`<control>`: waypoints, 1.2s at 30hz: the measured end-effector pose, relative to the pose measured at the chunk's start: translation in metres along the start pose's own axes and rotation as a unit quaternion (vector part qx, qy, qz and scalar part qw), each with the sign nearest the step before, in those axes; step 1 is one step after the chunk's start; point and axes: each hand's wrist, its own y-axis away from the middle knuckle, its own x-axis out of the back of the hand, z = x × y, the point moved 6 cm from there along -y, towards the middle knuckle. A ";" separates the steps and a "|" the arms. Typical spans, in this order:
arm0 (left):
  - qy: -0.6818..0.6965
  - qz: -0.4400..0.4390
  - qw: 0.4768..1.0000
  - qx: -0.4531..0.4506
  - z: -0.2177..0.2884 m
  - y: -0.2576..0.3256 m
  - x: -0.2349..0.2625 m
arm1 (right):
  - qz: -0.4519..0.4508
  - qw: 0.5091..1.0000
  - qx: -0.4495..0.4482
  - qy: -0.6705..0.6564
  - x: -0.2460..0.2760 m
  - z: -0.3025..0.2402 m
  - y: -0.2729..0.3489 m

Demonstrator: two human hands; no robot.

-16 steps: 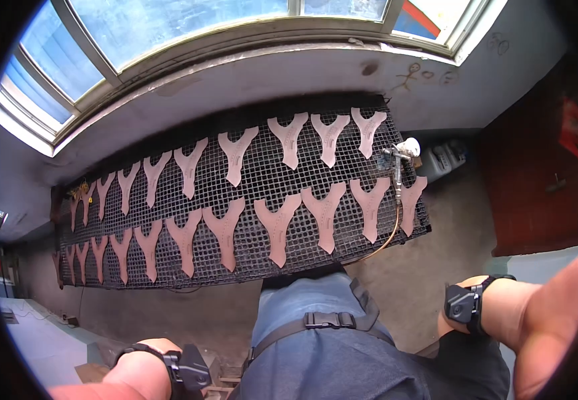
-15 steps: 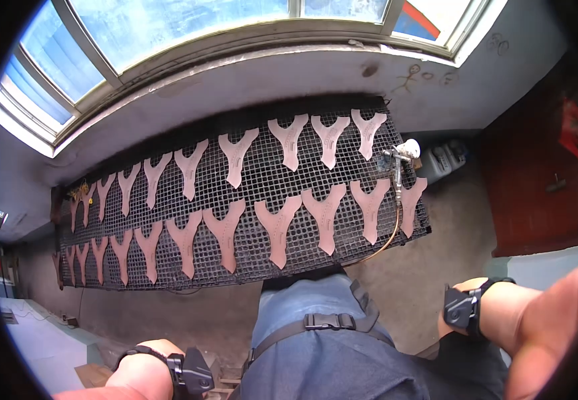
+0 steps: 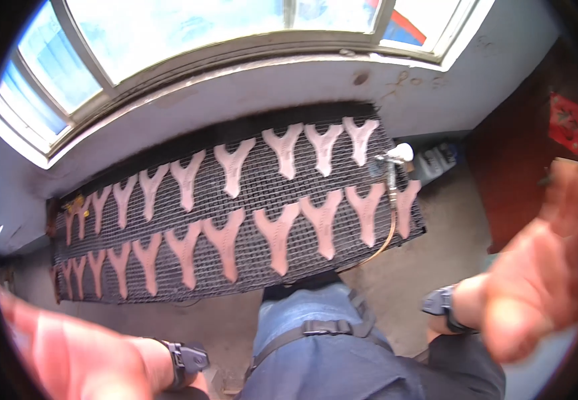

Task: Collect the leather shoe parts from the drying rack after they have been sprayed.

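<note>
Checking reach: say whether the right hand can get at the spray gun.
Probably yes, perhaps leaning forward: the right hand looks empty, and nothing visible blocks its way to the spray gun at the right of the rack.

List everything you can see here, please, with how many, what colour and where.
Y-shaped pieces: about 22, pinkish, two rows on the rack
Mesh rack: one, black, middle
Spray gun: one, metallic with white cup, rack's right end
Hose: one, orange-brown, below the gun
Tangled item: one, yellow, rack's left end
Container: at least one, greyish, right of rack
Window: one, bluish panes, top
Wall: one stretch, greyish, below window
Panel: one, dark red, right
Decoration: one, bright red, on panel
Floor: one, grey-brown, around rack
Buckled strap: one, black, person's waist
Wrist devices: two, black, one per wrist
Left hand: one, blurred, lower left
Right hand: one, blurred, right
</note>
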 end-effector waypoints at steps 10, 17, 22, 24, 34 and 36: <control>-0.336 -0.543 0.657 0.402 -0.081 0.305 0.149 | -0.216 0.838 -0.499 0.048 -0.107 0.133 0.269; -0.382 -0.642 0.525 0.409 -0.041 0.408 0.209 | -0.327 0.816 -0.460 0.130 -0.128 0.119 0.350; -0.396 -0.630 0.504 0.439 -0.018 0.427 0.210 | -0.335 0.779 -0.514 0.132 -0.121 0.115 0.399; -0.396 -0.626 0.502 0.446 -0.012 0.433 0.208 | -0.335 0.767 -0.530 0.133 -0.110 0.118 0.416; -0.465 -0.596 0.461 0.465 -0.007 0.443 0.187 | -0.175 0.840 -0.483 0.175 -0.016 0.251 0.369; -0.493 -0.595 0.416 0.479 -0.008 0.446 0.183 | -0.179 0.877 -0.408 0.181 -0.014 0.301 0.346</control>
